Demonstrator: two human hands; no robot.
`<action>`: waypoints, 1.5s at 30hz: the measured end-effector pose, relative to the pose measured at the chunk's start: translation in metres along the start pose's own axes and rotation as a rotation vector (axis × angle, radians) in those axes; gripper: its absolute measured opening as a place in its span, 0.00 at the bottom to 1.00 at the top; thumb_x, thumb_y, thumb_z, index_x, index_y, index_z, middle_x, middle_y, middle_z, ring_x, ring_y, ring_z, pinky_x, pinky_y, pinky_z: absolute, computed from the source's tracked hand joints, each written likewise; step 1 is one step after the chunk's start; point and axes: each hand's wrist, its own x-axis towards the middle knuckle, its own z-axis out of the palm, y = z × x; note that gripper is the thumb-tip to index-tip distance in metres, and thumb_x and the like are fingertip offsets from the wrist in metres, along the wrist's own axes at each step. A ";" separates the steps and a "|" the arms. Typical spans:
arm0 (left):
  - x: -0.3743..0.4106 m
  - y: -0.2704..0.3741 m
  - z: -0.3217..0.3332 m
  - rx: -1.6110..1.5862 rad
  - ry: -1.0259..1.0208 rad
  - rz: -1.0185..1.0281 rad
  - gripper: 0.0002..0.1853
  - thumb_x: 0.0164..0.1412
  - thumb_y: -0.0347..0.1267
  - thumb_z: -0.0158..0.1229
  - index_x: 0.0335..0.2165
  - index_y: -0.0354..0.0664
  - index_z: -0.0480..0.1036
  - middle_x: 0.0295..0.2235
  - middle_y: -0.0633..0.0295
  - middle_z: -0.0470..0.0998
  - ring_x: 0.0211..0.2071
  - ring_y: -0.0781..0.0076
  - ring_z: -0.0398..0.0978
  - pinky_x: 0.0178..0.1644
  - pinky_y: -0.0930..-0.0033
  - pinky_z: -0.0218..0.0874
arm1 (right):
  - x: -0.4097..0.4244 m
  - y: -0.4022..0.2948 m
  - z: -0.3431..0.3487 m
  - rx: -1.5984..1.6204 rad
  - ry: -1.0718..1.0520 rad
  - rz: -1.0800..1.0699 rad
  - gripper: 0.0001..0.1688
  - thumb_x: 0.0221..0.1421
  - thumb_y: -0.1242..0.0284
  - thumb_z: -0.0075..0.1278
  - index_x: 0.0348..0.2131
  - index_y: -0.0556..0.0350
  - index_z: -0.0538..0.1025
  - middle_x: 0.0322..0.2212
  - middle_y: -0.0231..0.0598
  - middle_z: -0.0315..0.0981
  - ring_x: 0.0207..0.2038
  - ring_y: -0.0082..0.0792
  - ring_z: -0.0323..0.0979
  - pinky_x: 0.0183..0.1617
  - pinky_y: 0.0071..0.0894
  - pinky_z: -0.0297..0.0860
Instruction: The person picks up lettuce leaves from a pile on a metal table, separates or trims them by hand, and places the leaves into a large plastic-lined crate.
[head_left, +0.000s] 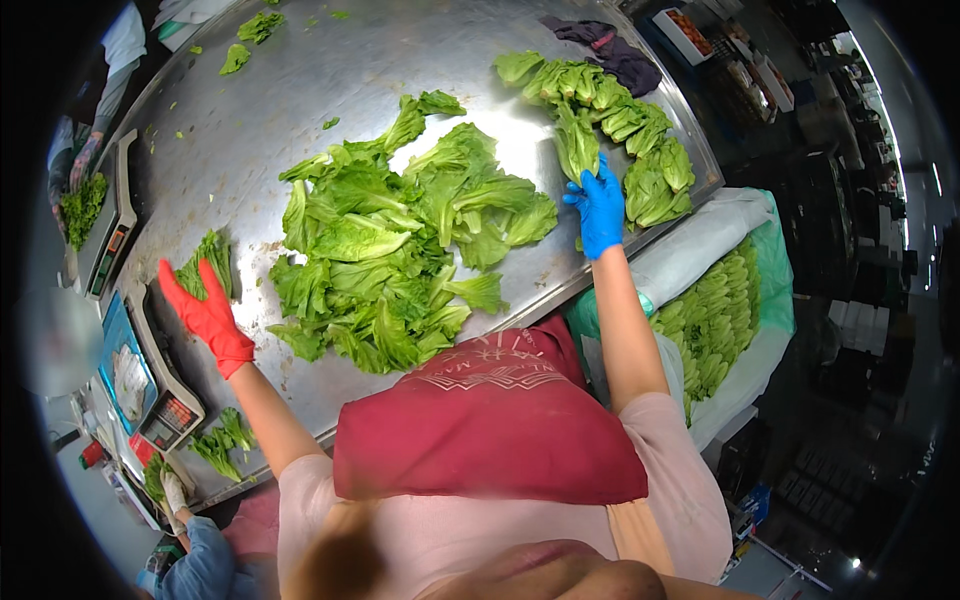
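My left hand wears a red rubber glove, its fingers spread and holding nothing. Just beyond those fingers lies a small bunch of lettuce leaves, partly hidden by the glove. Over on the right side, my right hand in a blue glove grips the base of a trimmed lettuce head. This head lies beside a curved row of similar lettuce heads along the table's right part. Between my hands spreads a large pile of loose lettuce leaves on the steel table.
To the right, a lined crate holds packed lettuce heads. A dark cloth lies at the far right corner. Weighing scales line the left edge. Other people's hands handle greens there.
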 end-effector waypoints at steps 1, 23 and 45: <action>-0.003 0.026 0.004 -0.171 -0.123 -0.149 0.29 0.58 0.32 0.57 0.56 0.40 0.61 0.54 0.49 0.65 0.54 0.61 0.63 0.58 0.62 0.53 | -0.013 -0.009 0.004 0.138 -0.046 0.085 0.33 0.57 0.70 0.50 0.59 0.54 0.59 0.45 0.41 0.68 0.33 0.28 0.71 0.30 0.27 0.71; -0.121 0.215 0.070 -1.931 -0.791 -1.488 0.24 0.63 0.34 0.51 0.54 0.34 0.59 0.54 0.52 0.65 0.55 0.60 0.63 0.60 0.56 0.55 | -0.098 -0.005 0.092 0.354 -0.266 0.409 0.15 0.60 0.66 0.48 0.43 0.55 0.71 0.42 0.36 0.72 0.34 0.24 0.69 0.33 0.24 0.69; -0.121 0.225 0.075 -1.850 -0.977 -1.123 0.26 0.60 0.30 0.55 0.55 0.39 0.58 0.50 0.54 0.68 0.50 0.64 0.68 0.54 0.60 0.61 | -0.115 0.001 0.091 -0.118 -0.264 0.273 0.08 0.57 0.71 0.51 0.33 0.57 0.73 0.28 0.29 0.68 0.29 0.20 0.64 0.33 0.20 0.64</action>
